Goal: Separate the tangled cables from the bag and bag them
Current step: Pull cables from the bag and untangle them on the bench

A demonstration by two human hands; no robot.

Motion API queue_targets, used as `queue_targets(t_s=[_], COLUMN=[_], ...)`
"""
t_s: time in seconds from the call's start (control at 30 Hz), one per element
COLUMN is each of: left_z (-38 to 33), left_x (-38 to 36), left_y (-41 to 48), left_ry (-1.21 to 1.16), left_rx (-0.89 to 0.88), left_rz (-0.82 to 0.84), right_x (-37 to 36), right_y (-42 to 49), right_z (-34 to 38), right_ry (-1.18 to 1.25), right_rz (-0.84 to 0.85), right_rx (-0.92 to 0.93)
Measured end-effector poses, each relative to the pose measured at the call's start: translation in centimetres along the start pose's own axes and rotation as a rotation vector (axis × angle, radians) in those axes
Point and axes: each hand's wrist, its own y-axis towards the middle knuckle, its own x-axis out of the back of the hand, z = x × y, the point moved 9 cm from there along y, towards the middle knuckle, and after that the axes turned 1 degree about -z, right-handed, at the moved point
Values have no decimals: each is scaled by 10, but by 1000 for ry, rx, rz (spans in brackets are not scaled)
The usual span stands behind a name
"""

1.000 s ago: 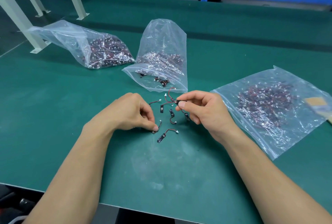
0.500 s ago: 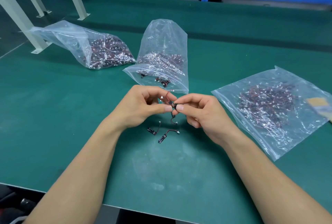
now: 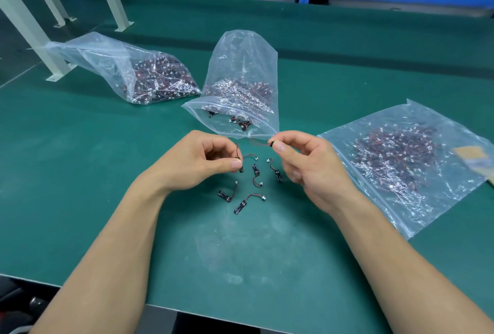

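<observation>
Two cables are in hand, one each. The left hand [image 3: 203, 163] pinches the left-hand cable [image 3: 240, 167] between thumb and forefinger, with the other fingers curled. Its black strip hangs tip-down at the thumb tip, the wire rises from it, and the long axis is near upright. The right hand [image 3: 307, 170] pinches the right-hand cable [image 3: 270, 143] at its dark end between thumb and forefinger. The red wire runs leftward from the fingertips, long axis roughly level, at the near lip of the middle bag [image 3: 240, 66]. Contact with the plastic: cannot tell.

The hands are apart, above the green desk [image 3: 80, 186]. Between and below them, four loose cables [image 3: 255, 170] lie flat on the desk: two strips point roughly away from the person, two lie slanted.

The middle bag stands slumped, with a mass of cables inside. The left bag [image 3: 128, 71] lies on its side, well apart. The right bag [image 3: 401, 173] lies flat near the right hand. Both hold cables.
</observation>
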Motion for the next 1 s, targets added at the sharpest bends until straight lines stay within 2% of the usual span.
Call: queue_targets(t_s=[0.13, 0.5, 0.67, 0.87, 1.0], left_z=[4, 34, 40, 41, 28], left_x=[7, 25, 27, 31, 45], left_y=[-6, -32, -34, -30, -17], left_ry=[43, 333, 357, 390, 397], left_rx=[54, 358, 427, 432, 298], left_rz=[24, 71, 87, 35, -148], right_x=[6, 17, 17, 12, 15], right_y=[0, -11, -14, -18, -17], right_z=[6, 2, -3, -18, -17], right_ry=[-42, -537, -699, -860, -846], right_rz=[7, 136, 243, 365, 337], right_rx=[28, -22, -36, -90, -81])
